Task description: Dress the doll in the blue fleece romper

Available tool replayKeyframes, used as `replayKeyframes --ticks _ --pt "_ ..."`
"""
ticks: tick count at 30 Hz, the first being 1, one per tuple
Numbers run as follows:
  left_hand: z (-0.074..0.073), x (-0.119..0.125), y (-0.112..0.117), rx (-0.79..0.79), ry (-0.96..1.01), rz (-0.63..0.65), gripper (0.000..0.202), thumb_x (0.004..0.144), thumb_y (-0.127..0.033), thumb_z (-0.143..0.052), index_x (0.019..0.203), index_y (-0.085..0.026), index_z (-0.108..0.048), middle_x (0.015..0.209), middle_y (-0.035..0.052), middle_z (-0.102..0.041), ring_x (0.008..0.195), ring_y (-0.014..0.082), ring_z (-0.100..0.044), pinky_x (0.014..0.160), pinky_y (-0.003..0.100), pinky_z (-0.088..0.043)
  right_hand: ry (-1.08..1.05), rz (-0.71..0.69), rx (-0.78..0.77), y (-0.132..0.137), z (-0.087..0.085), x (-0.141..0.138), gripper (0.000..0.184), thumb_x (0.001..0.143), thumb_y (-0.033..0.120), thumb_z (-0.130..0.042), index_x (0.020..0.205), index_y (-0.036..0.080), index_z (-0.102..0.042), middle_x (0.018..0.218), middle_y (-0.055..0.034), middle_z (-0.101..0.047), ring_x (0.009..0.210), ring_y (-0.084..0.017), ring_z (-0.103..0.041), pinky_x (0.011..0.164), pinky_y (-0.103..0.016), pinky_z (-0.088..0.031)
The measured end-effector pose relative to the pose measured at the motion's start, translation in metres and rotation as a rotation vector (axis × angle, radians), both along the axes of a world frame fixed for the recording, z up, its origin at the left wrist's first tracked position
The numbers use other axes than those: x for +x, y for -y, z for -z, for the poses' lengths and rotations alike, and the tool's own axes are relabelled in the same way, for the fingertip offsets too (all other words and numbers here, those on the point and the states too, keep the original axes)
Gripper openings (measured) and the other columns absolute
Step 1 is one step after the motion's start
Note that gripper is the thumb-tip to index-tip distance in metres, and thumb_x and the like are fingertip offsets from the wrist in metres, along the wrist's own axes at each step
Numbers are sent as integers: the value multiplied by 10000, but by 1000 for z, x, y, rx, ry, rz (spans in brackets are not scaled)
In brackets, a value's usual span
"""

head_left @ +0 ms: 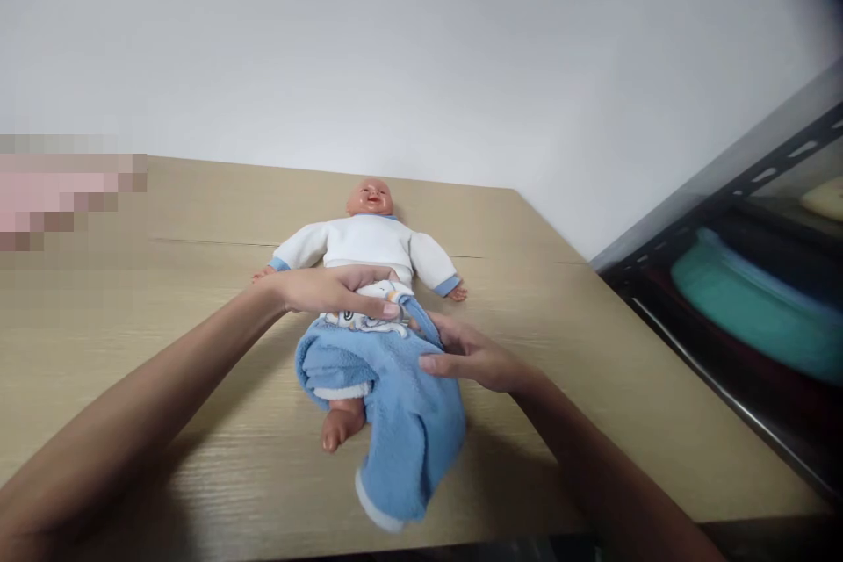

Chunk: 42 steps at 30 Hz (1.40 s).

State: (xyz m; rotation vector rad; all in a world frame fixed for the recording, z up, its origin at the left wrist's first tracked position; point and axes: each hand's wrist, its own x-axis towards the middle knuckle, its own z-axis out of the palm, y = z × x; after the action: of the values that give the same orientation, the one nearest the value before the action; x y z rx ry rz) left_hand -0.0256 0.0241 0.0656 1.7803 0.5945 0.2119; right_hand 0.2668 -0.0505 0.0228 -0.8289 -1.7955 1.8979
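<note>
A baby doll (370,198) lies on its back on the table, head at the far end and arms spread. It wears a white sweater (369,241) with blue cuffs. Blue fleece overalls (408,404) with a white patterned bib lie over its lower body. One bare foot (342,423) pokes out of the leg opening on the left; the other leg of the overalls hangs towards me, no foot showing. My left hand (335,288) is closed on the bib's upper part, thumb on top. My right hand (471,353) grips the overalls' right side edge, some fingers hidden under the cloth.
The wooden table (198,351) meets a pale wall (395,79) at the back. On the right stands a dark metal rack (738,193) holding a teal item (751,303). A pixelated pink patch (53,193) covers the left edge of view.
</note>
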Motion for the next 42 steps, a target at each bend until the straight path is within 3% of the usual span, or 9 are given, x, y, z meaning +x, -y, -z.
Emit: replayKeyframes --ticks 4,10,14,19,24,27,30,37,42 --pt "6 -2 -5 -47 -57 13 690 904 -595 -962 1448 -246 -719 1363 71 -790 1260 286 -739 1013 333 -581 135 -115 51 1 -8 2 657 917 703 -899 1315 214 -713 1182 -44 -746 1109 -266 -690 947 -361 -587" --pt "-9 5 8 -2 -199 280 449 894 -531 -969 1108 -162 -829 1057 50 -862 1000 281 -786 861 328 -623 264 -181 264 7 -18 -1 475 955 615 -873 871 201 -654 854 27 -596 804 -173 -562 760 -310 -484" --pt "-5 5 5 -4 -111 363 421 973 -530 -883 1140 -147 -836 1070 64 -862 1006 286 -781 909 339 -640 160 -57 172 12 -15 1 510 1001 689 -807 1122 195 -769 1003 -14 -704 930 -217 -647 851 -337 -556" --pt "14 -3 -8 17 31 325 559 1043 -691 -773 1264 -179 -806 1211 78 -857 1103 284 -788 979 331 -643 57 75 45 15 -6 2 663 1036 738 -762 1496 260 -756 1424 -84 -775 1399 -328 -667 1256 -511 -505" --pt "18 -1 -4 3 -8 210 669 1039 -815 -707 1291 -202 -797 1319 83 -844 1239 294 -771 1115 373 -600 79 25 -59 14 1 1 1008 891 723 -945 1706 260 -573 1608 -137 -697 1481 -378 -659 1230 -533 -573" --pt "18 3 0 6 -10 117 686 1003 -832 -746 1343 -237 -776 1384 64 -825 1292 295 -757 1146 383 -580 120 -48 -75 13 -3 -1 1106 787 758 -1006 1666 224 -598 1645 -170 -667 1491 -403 -651 1181 -515 -615" --pt "22 3 -3 -23 8 112 664 985 -799 -795 1297 -213 -785 1338 73 -833 1247 296 -773 1070 359 -612 188 -52 -55 13 -6 -4 995 728 773 -1032 1471 181 -734 1447 -157 -776 1326 -382 -731 1103 -493 -647" --pt "38 -5 -18 -268 22 408 726 745 -582 -1072 1311 -208 -812 1197 79 -891 1087 325 -847 982 407 -704 -2 93 -80 15 15 -6 629 862 713 -976 1214 225 -794 1174 -39 -780 1098 -241 -727 1056 -393 -615" --pt "43 -8 -19 -175 92 305 643 831 -608 -1015 1287 -196 -826 1285 86 -876 1225 318 -818 1129 429 -654 -117 201 -145 17 25 -10 584 915 704 -923 1287 269 -812 1273 -61 -785 1166 -269 -727 1151 -461 -576"
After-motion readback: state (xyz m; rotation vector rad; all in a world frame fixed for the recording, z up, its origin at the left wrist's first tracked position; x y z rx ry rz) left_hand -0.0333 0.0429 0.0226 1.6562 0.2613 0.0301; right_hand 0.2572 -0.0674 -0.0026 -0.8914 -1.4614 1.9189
